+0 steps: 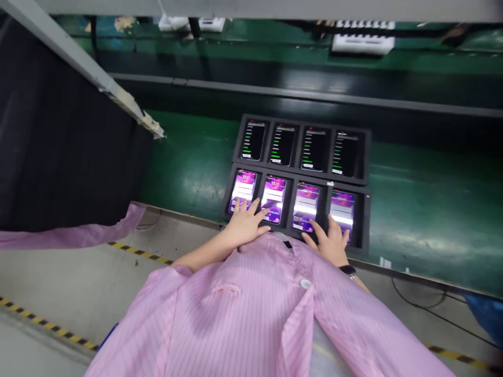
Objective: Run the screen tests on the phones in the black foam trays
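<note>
My left hand (pixel 247 222) lies with spread fingers over the near edge of the front black tray (pixel 287 207). Its fingertips reach the lower parts of the leftmost smartphone (pixel 244 183) and the smartphone beside it (pixel 274 188). Over the tray's right part, my right hand (pixel 330 242) is also spread, its fingers at the third smartphone (pixel 305 201) and the rightmost one (pixel 343 207). These lit screens are purple and pink, and 13:11 is readable on the left ones. Whether the fingertips touch the glass I cannot tell. Neither hand grips anything.
Directly behind, a second black tray (pixel 367 157) holds several smartphones with dark screens and green and white lines. Both trays lie on a green bench (pixel 424 209). A grey rail (pixel 251 89) crosses behind them. Left hangs a black curtain (pixel 70 136); white racks (pixel 363 44) stand at the back.
</note>
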{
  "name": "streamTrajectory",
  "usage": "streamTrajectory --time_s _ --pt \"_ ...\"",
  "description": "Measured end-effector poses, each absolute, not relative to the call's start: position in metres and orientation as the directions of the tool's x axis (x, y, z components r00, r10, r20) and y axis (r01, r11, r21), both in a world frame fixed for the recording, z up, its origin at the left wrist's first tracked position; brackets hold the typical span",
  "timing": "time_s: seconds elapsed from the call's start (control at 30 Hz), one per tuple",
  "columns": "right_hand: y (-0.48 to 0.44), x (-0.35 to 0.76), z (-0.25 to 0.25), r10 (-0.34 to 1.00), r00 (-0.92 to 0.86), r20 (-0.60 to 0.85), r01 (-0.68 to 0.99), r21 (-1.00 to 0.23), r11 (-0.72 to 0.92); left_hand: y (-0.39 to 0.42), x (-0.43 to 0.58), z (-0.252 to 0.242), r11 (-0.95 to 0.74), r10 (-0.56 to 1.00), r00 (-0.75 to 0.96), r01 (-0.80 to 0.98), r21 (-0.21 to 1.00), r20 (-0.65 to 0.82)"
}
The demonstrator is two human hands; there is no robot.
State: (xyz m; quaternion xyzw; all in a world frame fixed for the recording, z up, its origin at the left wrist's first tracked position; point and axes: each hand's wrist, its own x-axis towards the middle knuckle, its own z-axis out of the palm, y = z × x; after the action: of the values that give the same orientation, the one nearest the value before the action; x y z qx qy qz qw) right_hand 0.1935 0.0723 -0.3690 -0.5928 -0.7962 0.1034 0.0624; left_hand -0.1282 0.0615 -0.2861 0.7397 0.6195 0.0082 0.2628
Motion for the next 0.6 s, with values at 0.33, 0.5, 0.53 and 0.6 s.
streamTrajectory --time_s 0.33,0.5,0.53,0.6 --pt "0.153 0.184 -0.350 0.982 -0.173 0.076 0.959 -0.213 0.186 0.135 -0.146 -0.329 -0.015 1.000 0.009 0.974 0.225 0.028" --pt "0.111 0.192 -0.364 0.949 -0.231 0.212 0.920 -0.270 0.284 0.087 -0.155 -0.340 -0.067 0.997 0.056 0.961 0.268 0.045" --pt "0.101 0.192 -0.368 0.944 -0.247 0.220 0.914 -0.272 0.302 0.075 -0.153 -0.343 -0.064 0.998 0.060 0.960 0.274 0.025" --pt "0.087 0.191 -0.373 0.937 -0.273 0.219 0.905 -0.273 0.327 0.059 -0.146 -0.349 -0.059 0.998 0.066 0.960 0.273 -0.016"
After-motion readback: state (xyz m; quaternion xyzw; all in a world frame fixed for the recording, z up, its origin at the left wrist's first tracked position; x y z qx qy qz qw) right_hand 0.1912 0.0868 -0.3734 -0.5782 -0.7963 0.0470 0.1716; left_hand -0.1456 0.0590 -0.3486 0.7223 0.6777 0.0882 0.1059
